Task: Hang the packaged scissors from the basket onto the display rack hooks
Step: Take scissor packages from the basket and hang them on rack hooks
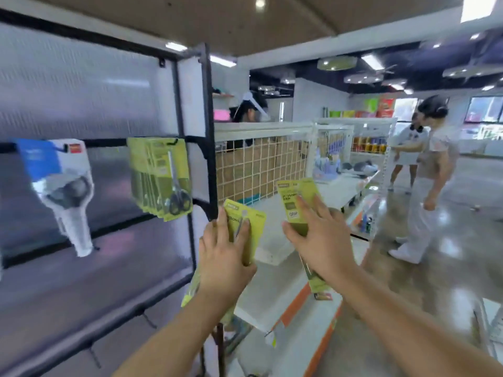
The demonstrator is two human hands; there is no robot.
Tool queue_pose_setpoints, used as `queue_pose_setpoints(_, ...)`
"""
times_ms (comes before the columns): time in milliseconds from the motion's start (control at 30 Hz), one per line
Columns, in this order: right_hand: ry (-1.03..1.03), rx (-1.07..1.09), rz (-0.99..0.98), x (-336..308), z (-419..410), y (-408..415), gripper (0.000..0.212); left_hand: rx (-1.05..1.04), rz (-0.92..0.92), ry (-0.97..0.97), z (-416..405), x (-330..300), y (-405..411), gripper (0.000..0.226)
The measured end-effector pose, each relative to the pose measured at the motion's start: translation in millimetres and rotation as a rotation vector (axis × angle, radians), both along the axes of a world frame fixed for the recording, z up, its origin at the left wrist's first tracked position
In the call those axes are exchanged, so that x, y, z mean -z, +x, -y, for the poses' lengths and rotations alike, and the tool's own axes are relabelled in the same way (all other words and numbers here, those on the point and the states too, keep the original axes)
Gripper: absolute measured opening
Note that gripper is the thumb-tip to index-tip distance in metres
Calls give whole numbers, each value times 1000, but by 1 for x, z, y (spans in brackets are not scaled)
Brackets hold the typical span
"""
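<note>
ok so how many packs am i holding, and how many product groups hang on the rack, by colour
Yellow-green packs in hand: 2, one in the left hand, one in the right hand
Yellow-green bunch on rack: 1
Blue-and-white pack on rack: 1
Total: 4

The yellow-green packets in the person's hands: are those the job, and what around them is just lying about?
Part of the job:
- packet in left hand, held by left hand
- packet in right hand, held by right hand
- hung scissors packs
- display rack

Lying about:
- blue-and-white pack
- white wire shelf
- two bystanders
</note>
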State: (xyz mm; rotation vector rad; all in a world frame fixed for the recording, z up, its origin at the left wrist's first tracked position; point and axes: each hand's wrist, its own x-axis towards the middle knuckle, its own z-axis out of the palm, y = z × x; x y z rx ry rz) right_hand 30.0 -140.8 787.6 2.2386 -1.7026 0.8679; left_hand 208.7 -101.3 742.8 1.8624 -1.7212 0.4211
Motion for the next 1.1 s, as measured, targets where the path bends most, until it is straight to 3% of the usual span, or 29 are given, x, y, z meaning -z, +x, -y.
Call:
queue_pose_setpoints(200, -54, -227, -19, -8, -18, 85, 65, -166, -29, -106, -44, -26, 50, 82)
queue_pose_setpoints(300, -61, -279, -20, -13, -15, 116, 66, -248, -39, -71, -47, -33, 78, 81)
queue_pose_setpoints(433, -76, -295, 3, -31, 4, 146, 66, -307, -123, -148, -27, -48, 109, 83)
queue_pose_setpoints(633, -89, -302, 14, -53, 48, 187, 66, -315, -14, -137, 2, -59, 142, 91)
queue_pose_setpoints(767, -77, -305, 35, -54, 69, 211, 65, -318, -42, -186, 17, -58, 158, 87)
queue_pose_setpoints(1100, -119, -346, 104, -50, 96, 230, 65, -359, -82, -106, 45, -64, 171, 87)
